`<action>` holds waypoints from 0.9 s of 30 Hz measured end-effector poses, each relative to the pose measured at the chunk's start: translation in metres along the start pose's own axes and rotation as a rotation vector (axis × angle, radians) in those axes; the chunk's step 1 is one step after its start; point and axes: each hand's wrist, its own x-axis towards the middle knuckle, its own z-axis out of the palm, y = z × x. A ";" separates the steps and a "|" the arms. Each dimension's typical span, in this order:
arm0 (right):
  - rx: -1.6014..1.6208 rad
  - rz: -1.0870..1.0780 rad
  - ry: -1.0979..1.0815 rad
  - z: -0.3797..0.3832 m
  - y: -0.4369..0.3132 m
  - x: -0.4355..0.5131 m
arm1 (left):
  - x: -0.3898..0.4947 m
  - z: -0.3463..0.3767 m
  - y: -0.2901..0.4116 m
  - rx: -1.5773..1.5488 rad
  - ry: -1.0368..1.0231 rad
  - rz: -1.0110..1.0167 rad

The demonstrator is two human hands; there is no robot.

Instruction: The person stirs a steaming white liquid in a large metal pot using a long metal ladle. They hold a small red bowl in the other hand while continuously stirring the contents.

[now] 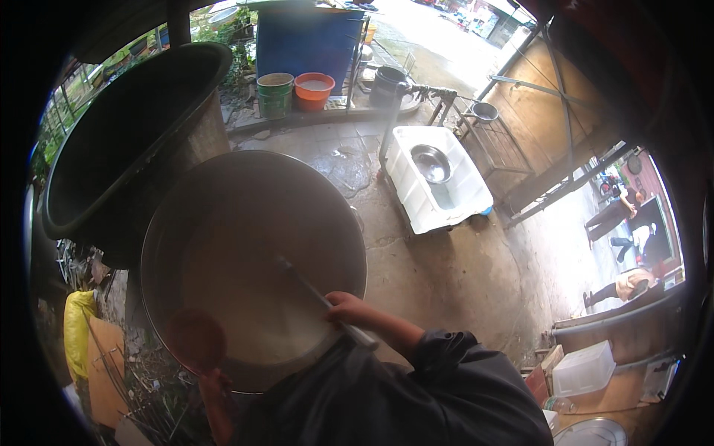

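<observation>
A large round metal pot (357, 240) stands before me with pale, cloudy liquid (268, 312) inside. My right hand (343, 309) is closed around a long metal rod (312, 290), whose far end reaches over or into the liquid; steam or haze blurs that end. Over the pot's near left side is a round reddish scoop or bowl (196, 341), with my left hand (215, 382) gripping its lower edge or handle. Which part the fingers hold is unclear.
A huge dark tub (217, 56) leans beside the pot. Beyond are a green bucket (275, 97), an orange basin (314, 92) and a white plastic bin (407, 195) holding a metal bowl (430, 163). Several people are at far right. Sticks and a yellow sack (78, 334) lie left.
</observation>
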 end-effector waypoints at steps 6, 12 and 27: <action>-0.490 0.068 0.171 -0.020 -0.020 -0.027 | 0.000 -0.005 0.001 -0.049 -0.089 0.003; -0.930 0.209 0.127 -0.025 -0.066 -0.088 | -0.003 0.003 0.003 -0.001 0.025 0.077; -1.084 0.470 -0.092 0.003 -0.101 -0.127 | -0.023 0.015 0.041 0.240 -0.067 -0.097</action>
